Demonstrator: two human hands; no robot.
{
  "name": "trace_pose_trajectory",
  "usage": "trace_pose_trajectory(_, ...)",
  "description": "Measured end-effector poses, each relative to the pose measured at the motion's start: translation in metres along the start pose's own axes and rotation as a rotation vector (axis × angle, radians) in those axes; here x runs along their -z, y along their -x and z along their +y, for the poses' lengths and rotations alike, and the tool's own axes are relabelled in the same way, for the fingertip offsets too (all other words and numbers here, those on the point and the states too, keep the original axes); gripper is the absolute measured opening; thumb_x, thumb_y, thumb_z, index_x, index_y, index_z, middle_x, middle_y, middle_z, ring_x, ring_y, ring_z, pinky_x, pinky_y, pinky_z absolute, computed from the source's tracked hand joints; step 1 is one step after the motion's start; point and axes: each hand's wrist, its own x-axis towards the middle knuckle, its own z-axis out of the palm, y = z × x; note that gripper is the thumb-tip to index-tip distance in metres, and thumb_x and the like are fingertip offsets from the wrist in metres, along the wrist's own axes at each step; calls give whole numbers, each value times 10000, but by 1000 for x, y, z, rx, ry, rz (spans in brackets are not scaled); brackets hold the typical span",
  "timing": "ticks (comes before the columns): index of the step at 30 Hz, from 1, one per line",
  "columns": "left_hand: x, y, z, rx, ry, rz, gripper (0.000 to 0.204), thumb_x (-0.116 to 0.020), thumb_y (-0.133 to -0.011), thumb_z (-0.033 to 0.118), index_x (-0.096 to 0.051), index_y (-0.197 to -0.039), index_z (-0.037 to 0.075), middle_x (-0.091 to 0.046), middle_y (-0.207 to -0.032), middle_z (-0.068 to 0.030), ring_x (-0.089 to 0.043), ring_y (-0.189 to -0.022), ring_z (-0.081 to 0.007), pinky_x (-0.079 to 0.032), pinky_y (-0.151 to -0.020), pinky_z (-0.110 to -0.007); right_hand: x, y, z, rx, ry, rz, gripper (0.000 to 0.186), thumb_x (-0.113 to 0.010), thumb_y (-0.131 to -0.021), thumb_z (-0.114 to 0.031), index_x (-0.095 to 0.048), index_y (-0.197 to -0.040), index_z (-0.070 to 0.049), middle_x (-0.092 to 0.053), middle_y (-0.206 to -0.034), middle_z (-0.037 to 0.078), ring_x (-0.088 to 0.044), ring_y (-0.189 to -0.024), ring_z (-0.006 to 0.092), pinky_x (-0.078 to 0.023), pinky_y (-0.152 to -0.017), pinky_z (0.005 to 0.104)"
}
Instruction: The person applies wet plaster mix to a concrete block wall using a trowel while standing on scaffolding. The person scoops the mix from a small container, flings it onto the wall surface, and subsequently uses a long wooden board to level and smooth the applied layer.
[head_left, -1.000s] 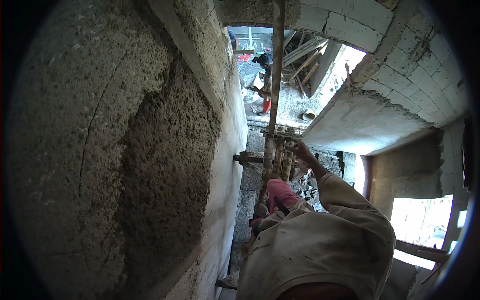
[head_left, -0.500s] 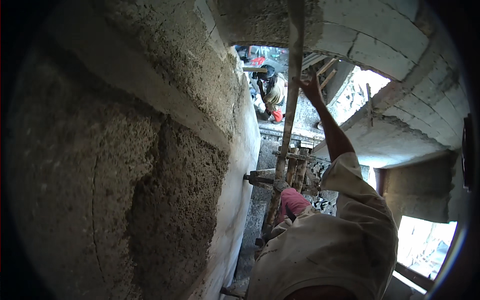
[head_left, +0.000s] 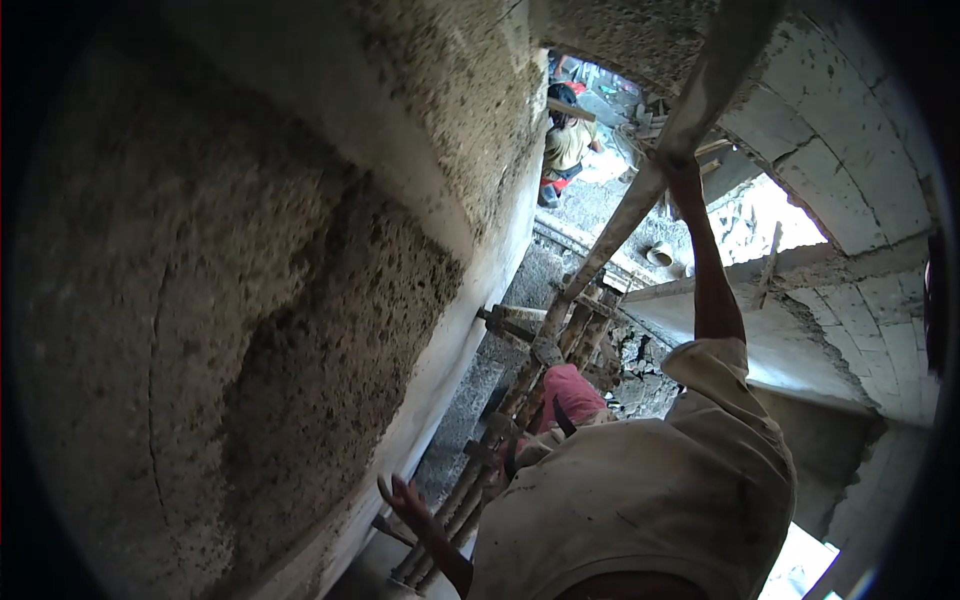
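My right hand [head_left: 679, 168], with the arm stretched far forward, is closed around a long, straight, pale bar [head_left: 640, 196]. The bar slants from the top right down toward the wooden poles below me. To my lower left, my left hand [head_left: 408, 508] is held up open, its fingers apart and nothing in it, close to the pale lower edge of the wall [head_left: 360, 510]. Rough grey plaster [head_left: 340, 330] covers much of this wall, with a darker, pitted patch. The bar's upper end runs out toward the dark rim.
Wooden scaffold poles [head_left: 590, 325] stand below, with a clamp-like bracket [head_left: 500, 322] against the wall. A person [head_left: 568, 150] sits or crouches on the lower level. A round, hollow vessel [head_left: 660, 254] lies there too. A block-built surface [head_left: 830, 150] rises at right.
My right hand has gone from touching the bar with spread fingers to gripping it. The bar now tilts more to the right. My left hand has come into view, and the view has turned.
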Motion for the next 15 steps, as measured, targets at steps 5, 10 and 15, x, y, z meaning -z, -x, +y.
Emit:
trace_pose_trajectory(5,-84,9,103,-442,63,-488,869,-606,-866,502,-108,-1486,153,-299,-1492,-145,-354,-1339,-360,-278,-1087,-545,-36,96,-42,86,-19,-324,309,-796,-729,-185,-672,-951,-9,-681,-834,53,-609,-779,96,-494,-725,282)
trace_pose_trajectory(10,-91,40,184,-909,262,-751,1046,-718,-768,515,-49,-1492,165,-212,-1526,-148,-269,-1379,-370,-230,-1111,-559,-111,200,-134,-101,145,-617,584,-853,-622,-312,-577,-1063,-46,-672,-947,126,-642,-871,222,-500,-807,358)
trace_pose_trajectory(15,-58,26,165,-1017,382,-778,979,-671,-792,554,-95,-1493,185,-228,-1515,-163,-255,-1388,-355,-227,-1115,-556,-172,284,-121,299,43,-961,591,-836,-619,-437,-556,-982,-64,-638,-884,117,-632,-839,294,-484,-761,408)
